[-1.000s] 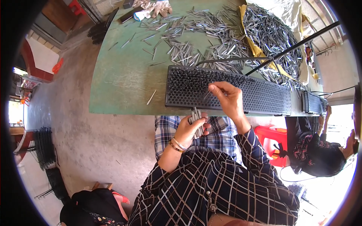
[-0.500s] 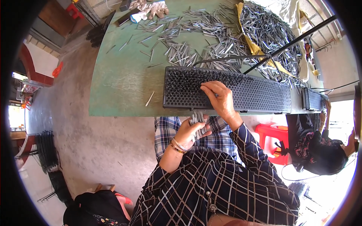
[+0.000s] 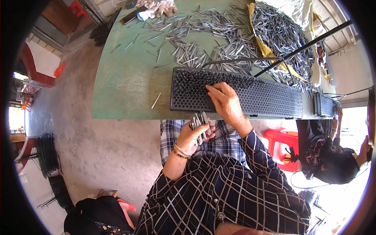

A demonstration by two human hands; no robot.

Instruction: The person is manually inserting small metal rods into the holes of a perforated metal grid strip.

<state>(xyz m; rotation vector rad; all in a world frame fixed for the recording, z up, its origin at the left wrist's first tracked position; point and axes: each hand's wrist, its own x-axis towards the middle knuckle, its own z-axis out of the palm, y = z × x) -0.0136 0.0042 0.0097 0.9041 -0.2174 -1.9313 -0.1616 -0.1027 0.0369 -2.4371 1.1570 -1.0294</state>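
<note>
A bundle of thin grey metal strips (image 3: pixel 199 124) sits in my left hand (image 3: pixel 192 135), whose fingers and thumb wrap round it just below the table edge. Above it, my right hand (image 3: pixel 228 102) rests over the long black rack (image 3: pixel 270 98), a box-like piece full of round holes. Its thumb and fingertips are pinched together at the holes left of the rack's middle; whatever is between them is too small to make out. Dark pieces poke up from many holes along the rack's far left part.
Loose metal strips (image 3: pixel 231 29) cover the far part of the green table (image 3: pixel 125 86). A sack (image 3: pixel 280 33) of more strips lies at the far right, near a black rod (image 3: pixel 305 47). A single strip (image 3: pixel 156 100) lies left of the rack. Another person (image 3: pixel 327 156) works at the right.
My right hand's fingertips have shifted slightly left and away from me over the rack. My left hand has moved a little left, and its strips have turned somewhat.
</note>
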